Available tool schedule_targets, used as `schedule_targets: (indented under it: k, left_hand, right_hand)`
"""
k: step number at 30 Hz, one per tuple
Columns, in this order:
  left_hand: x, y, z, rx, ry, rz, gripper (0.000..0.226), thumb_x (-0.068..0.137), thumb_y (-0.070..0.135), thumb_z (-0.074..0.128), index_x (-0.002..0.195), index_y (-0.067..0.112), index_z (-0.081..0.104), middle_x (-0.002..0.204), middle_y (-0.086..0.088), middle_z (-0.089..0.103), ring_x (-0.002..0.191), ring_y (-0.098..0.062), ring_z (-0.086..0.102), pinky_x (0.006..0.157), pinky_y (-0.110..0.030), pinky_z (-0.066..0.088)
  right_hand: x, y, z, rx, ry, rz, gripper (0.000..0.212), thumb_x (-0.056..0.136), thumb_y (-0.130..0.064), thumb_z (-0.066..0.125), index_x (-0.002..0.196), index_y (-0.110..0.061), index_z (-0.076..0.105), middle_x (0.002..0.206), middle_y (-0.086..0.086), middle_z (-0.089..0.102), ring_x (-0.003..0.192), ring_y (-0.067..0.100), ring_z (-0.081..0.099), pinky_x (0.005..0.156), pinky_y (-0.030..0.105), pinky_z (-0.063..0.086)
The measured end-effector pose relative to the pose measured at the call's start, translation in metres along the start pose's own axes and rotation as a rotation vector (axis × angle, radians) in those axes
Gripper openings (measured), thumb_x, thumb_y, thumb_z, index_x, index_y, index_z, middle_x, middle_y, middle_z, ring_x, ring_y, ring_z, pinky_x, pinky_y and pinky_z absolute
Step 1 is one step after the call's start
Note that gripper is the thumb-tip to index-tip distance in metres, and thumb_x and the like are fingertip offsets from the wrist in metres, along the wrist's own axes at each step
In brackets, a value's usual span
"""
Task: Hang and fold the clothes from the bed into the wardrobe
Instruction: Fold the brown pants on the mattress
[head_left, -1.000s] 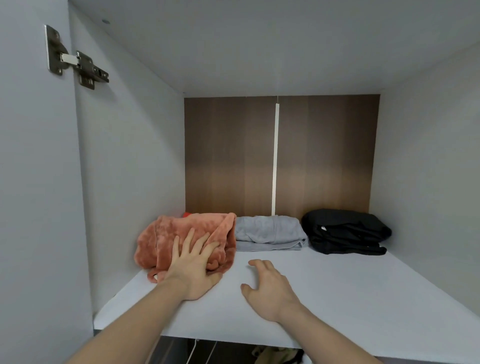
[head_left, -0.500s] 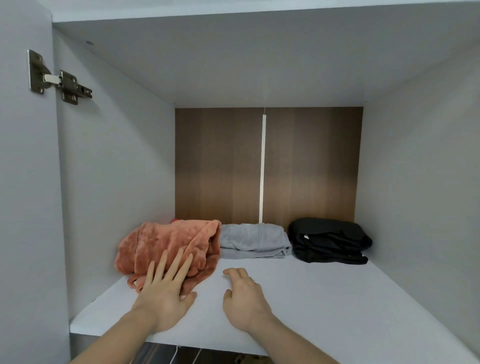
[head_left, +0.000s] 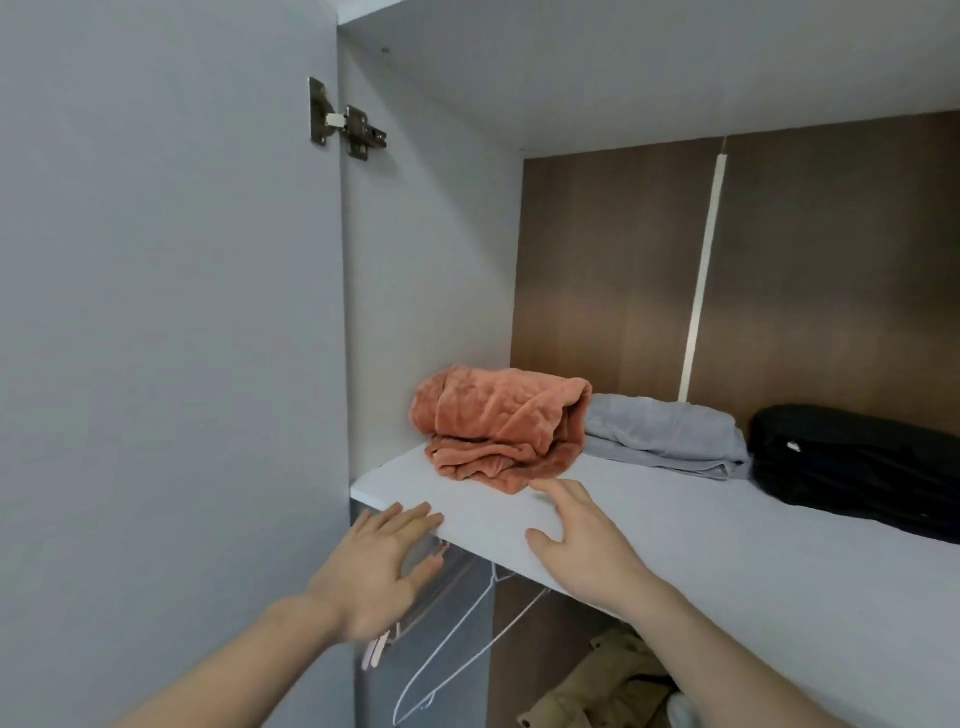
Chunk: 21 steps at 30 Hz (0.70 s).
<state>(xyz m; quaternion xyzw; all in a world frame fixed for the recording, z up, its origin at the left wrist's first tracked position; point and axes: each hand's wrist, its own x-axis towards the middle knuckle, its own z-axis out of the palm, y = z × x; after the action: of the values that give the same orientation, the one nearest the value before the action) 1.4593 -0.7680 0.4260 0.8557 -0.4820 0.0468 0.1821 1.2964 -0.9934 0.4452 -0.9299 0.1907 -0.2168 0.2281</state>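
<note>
An open white wardrobe (head_left: 426, 270) fills the view, its door (head_left: 156, 312) swung out on the left and a brown wood-grain back panel (head_left: 613, 270) at the far side. A white shelf (head_left: 727, 551) runs across it and carries three folded garments in a row along the far edge: a black garment (head_left: 852, 462) on the right, a grey garment (head_left: 665, 431) in the middle, and an orange fleece garment (head_left: 498, 426) at the left end, touching the grey one. The right hand (head_left: 576, 540) lies flat on the near part of the shelf, fingers spread and relaxed, fingertips just beside the orange fleece. The left hand (head_left: 374, 566) hangs at the shelf's near left corner, fingers spread and holding nothing. Below the shelf hang white wire hangers (head_left: 452, 644), with a khaki garment (head_left: 608, 686) to their right. A metal hinge (head_left: 345, 122) sits high on the door.
</note>
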Motion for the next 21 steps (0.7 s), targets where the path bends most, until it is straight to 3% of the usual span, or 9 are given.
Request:
schedule_targets:
  k: [3, 7, 11, 15, 17, 19, 21]
  left_hand:
    - [-0.054, -0.009, -0.023, 0.062, 0.001, -0.039, 0.059, 0.104, 0.047, 0.047, 0.16, 0.04, 0.029, 0.169, 0.017, 0.021, 0.157, -0.011, 0.015, 0.128, -0.03, 0.006]
    - [-0.148, -0.026, -0.049, 0.03, 0.045, -0.144, 0.058, 0.1, 0.041, 0.055, 0.154, 0.045, 0.034, 0.169, 0.023, 0.012, 0.155, -0.008, 0.021, 0.125, -0.025, 0.016]
    - [-0.265, -0.043, -0.071, 0.001, 0.106, -0.287, 0.055, 0.1, 0.042, 0.056, 0.149, 0.049, 0.035, 0.165, 0.035, 0.003, 0.151, -0.001, 0.024, 0.12, -0.018, 0.02]
    - [-0.399, -0.05, -0.097, 0.034, 0.198, -0.514, 0.053, 0.1, 0.041, 0.056, 0.148, 0.05, 0.036, 0.163, 0.039, 0.004, 0.149, 0.003, 0.025, 0.118, -0.015, 0.021]
    - [-0.471, -0.045, -0.111, 0.031, 0.239, -0.656, 0.051, 0.1, 0.04, 0.057, 0.146, 0.05, 0.038, 0.162, 0.039, 0.007, 0.145, 0.001, 0.035, 0.116, -0.019, 0.029]
    - [-0.541, -0.035, -0.123, 0.032, 0.288, -0.782, 0.05, 0.099, 0.039, 0.058, 0.145, 0.049, 0.04, 0.162, 0.039, 0.01, 0.139, -0.001, 0.044, 0.112, -0.019, 0.034]
    - [-0.612, -0.02, -0.131, 0.048, 0.335, -0.886, 0.051, 0.099, 0.039, 0.059, 0.146, 0.048, 0.042, 0.162, 0.037, 0.014, 0.139, 0.003, 0.041, 0.111, -0.018, 0.032]
  right_hand:
    - [-0.017, -0.027, 0.007, 0.0, -0.042, -0.045, 0.054, 0.095, -0.045, 0.06, 0.146, -0.042, 0.042, 0.153, -0.02, 0.034, 0.135, 0.017, 0.047, 0.11, 0.033, 0.041]
    - [-0.051, -0.089, 0.032, 0.307, -0.051, -0.201, 0.04, 0.096, -0.026, 0.069, 0.13, -0.042, 0.056, 0.137, -0.027, 0.046, 0.125, -0.001, 0.053, 0.101, 0.02, 0.042]
    - [-0.096, -0.167, 0.078, 0.512, -0.093, -0.384, 0.04, 0.09, -0.008, 0.074, 0.119, -0.034, 0.066, 0.129, -0.02, 0.058, 0.116, 0.001, 0.06, 0.102, 0.028, 0.049]
    - [-0.152, -0.249, 0.132, 0.599, -0.279, -0.536, 0.044, 0.089, -0.01, 0.077, 0.12, -0.038, 0.065, 0.132, -0.022, 0.057, 0.119, -0.001, 0.06, 0.101, 0.031, 0.051]
    - [-0.187, -0.293, 0.156, 0.639, -0.389, -0.623, 0.045, 0.089, -0.014, 0.078, 0.123, -0.04, 0.063, 0.134, -0.025, 0.056, 0.121, -0.002, 0.059, 0.101, 0.033, 0.052]
    - [-0.225, -0.338, 0.177, 0.658, -0.503, -0.713, 0.046, 0.091, -0.022, 0.075, 0.127, -0.047, 0.06, 0.138, -0.029, 0.053, 0.125, -0.004, 0.055, 0.104, 0.031, 0.049]
    - [-0.268, -0.381, 0.195, 0.673, -0.613, -0.793, 0.047, 0.093, -0.029, 0.072, 0.129, -0.054, 0.056, 0.142, -0.032, 0.048, 0.129, -0.007, 0.051, 0.104, 0.026, 0.045]
